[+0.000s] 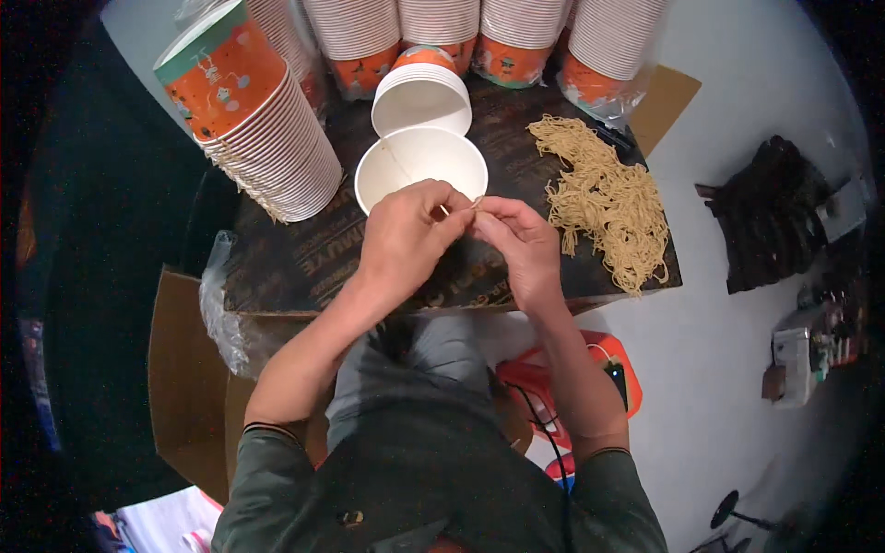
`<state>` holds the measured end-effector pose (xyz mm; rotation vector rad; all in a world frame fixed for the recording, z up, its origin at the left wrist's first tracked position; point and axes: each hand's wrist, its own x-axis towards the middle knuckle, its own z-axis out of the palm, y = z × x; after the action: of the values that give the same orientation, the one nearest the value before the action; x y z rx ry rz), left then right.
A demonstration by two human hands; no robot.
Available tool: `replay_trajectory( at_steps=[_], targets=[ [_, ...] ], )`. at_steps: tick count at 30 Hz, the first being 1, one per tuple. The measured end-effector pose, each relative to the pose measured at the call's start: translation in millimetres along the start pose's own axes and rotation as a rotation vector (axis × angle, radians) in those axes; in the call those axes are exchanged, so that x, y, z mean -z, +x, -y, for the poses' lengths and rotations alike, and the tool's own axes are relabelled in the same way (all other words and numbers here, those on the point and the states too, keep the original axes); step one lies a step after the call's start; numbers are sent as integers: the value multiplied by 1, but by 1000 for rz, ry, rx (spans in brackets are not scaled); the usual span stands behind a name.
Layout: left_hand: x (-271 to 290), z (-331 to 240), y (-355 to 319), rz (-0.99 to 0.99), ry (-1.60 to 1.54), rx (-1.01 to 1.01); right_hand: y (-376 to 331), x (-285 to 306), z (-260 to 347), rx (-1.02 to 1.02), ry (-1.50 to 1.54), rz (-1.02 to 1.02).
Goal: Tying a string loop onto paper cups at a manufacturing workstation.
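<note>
A dark plywood tabletop (304, 263), printed with brown lettering, stands over a pale grey floor (705, 369), evenly lit at right. The left side is near-black, beside an open cardboard box (189, 369).

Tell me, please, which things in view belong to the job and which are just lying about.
Apparently in the job: left hand, right hand, tan strand, front bowl, strand heap, bowl stacks.

Apparently lying about: cardboard box, plastic bag, black bundle.

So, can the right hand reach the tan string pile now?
Probably yes: nothing visible stands between the right hand and the tan string pile beside it, though that hand seems to pinch a strand.
</note>
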<state>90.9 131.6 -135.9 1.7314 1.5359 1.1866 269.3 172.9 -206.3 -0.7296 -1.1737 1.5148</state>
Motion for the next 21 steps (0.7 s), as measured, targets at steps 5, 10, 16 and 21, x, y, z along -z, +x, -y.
replay_trajectory(
  at_steps=[5, 10, 16, 21],
  targets=[
    [5, 13, 4, 34, -112, 50, -1, -2, -5, 85, -35, 32],
    [6, 17, 6, 77, -178, 88, 3, -2, -17, 216, -70, 9],
    [10, 8, 11, 100, -104, 108, 4, 3, -23, 172, -190, -46],
    [6, 23, 16, 122, -116, 79, 7, 2, -22, 323, -163, -24]
  ],
)
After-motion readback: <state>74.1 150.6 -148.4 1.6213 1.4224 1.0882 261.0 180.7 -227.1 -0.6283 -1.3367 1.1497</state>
